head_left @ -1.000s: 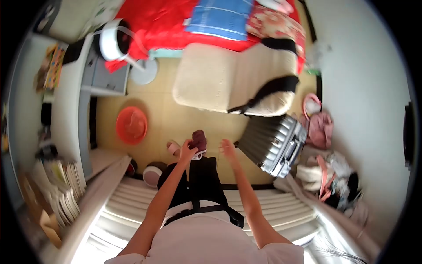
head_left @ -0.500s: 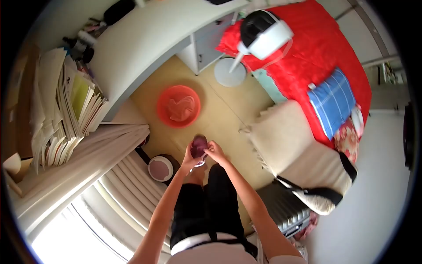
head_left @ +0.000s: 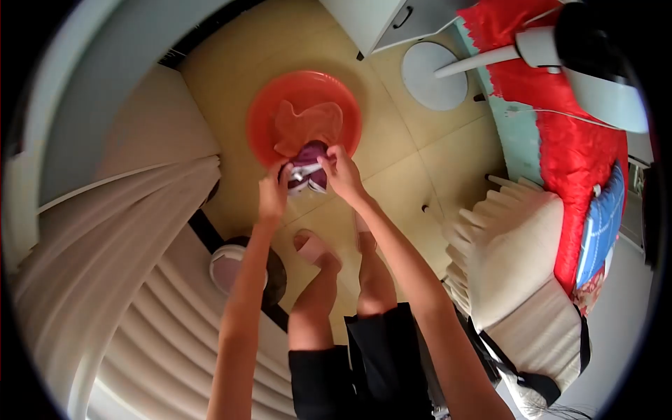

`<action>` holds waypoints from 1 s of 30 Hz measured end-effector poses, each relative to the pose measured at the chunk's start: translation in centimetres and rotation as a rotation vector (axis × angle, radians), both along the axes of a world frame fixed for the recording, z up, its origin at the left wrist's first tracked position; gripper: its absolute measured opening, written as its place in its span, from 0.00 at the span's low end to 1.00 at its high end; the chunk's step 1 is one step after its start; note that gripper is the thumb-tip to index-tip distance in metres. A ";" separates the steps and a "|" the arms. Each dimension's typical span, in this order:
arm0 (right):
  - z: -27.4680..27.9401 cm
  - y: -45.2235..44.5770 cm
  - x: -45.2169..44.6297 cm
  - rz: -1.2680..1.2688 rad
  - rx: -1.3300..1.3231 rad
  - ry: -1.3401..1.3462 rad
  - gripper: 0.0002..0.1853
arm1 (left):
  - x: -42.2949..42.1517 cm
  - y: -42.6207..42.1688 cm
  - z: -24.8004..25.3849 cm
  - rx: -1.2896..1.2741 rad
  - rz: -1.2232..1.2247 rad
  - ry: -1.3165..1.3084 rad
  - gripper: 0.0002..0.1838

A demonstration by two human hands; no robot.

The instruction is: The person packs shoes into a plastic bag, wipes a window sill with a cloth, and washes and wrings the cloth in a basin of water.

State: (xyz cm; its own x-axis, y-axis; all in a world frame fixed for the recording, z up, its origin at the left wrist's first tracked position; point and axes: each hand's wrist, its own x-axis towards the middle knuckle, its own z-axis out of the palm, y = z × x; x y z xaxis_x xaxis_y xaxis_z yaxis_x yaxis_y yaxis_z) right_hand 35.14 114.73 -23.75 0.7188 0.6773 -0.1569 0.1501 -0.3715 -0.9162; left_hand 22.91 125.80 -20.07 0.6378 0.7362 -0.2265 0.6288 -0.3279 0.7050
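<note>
1. The purple-and-white item (head_left: 312,155) is held between the two hands, over the near rim of the basin; whether it touches that rim I cannot tell.
2. It looks soft and bunched: dark purple fabric, a pale band across the middle, and two rounded lobes edged in white at the near end.
3. Its long axis runs roughly near to far. The plain purple end points far, toward the basin's middle, and the lobed end points near, toward the person. Which end is its front I cannot tell.
4. The left hand (head_left: 274,190) pinches its left edge between bent fingers and thumb.
5. The right hand (head_left: 343,175) pinches its right side, fingertips drawn together on the fabric.
6. The basin (head_left: 262,115) is round, smooth, orange-red and apparently plastic; a thin, sheer, crumpled pinkish cloth (head_left: 315,120) lies inside.
7. Glossy yellowish tiles (head_left: 392,178) make up the floor, with a smooth pale disc-shaped base (head_left: 427,84) far right.
8. On the near left a pleated whitish curtain (head_left: 140,217) falls in long folds; on the right is a padded cream seat (head_left: 521,234) with a gathered skirt.
</note>
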 end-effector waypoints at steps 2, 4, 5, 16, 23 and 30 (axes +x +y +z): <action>-4.8 2.1 1.6 -0.036 0.005 0.038 0.15 | 1.4 2.1 -6.0 0.085 -0.058 -0.181 0.19; -9.2 3.7 3.4 -0.080 0.025 0.113 0.13 | 2.0 3.3 -10.4 0.119 -0.122 -0.291 0.24; -12.2 4.5 4.1 -0.103 0.110 0.031 0.13 | 2.2 4.3 -11.9 -0.202 -0.079 -0.336 0.23; -25.5 9.7 6.0 0.702 -0.057 -1.066 0.23 | 4.7 15.6 -31.4 0.304 -0.144 0.069 0.13; -24.6 11.6 9.4 0.785 -0.366 -0.876 0.17 | 6.4 10.5 -31.2 0.306 -0.039 0.152 0.15; -25.7 9.5 9.6 0.644 -0.501 -0.479 0.33 | 5.3 12.5 -29.0 -0.146 0.120 -0.249 0.20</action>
